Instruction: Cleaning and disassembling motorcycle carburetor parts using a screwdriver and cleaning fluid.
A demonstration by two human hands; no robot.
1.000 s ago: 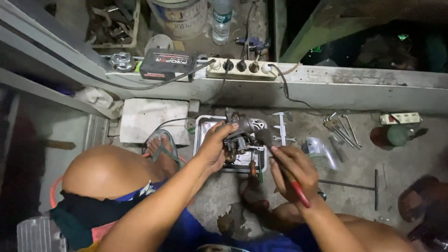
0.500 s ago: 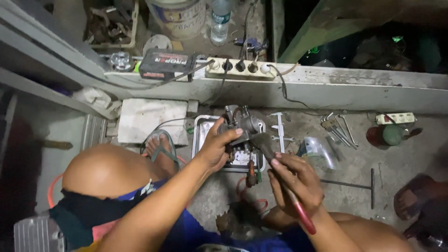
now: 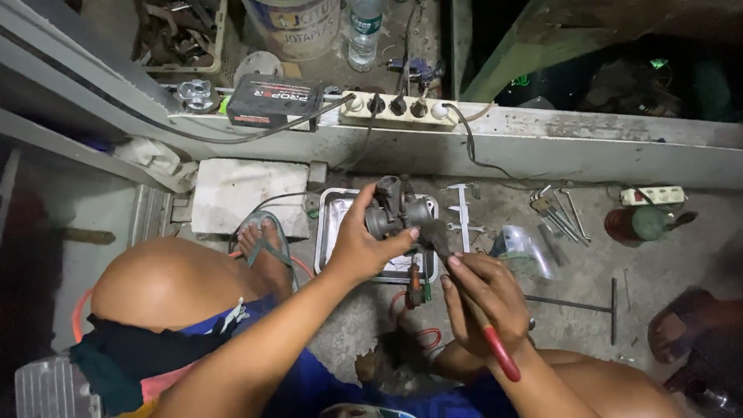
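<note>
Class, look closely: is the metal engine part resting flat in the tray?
No: the left hand holds the metal engine part above the tray, while the right hand brushes it.

Stained concrete floor [image 3: 588, 255] with stuff scattered all over: metal tray [image 3: 331, 224] dead centre, pale slab [image 3: 248, 193] at its 9 o'clock, caliper [image 3: 463, 209] and loose wrenches [image 3: 557, 213] at 3 o'clock, T-handle wrench [image 3: 588, 306] down at 4 o'clock

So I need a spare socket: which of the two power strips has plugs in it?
The long cream power strip on the ledge, with several plugs and cables in it. The small white power strip on the floor at the right shows none.
</note>
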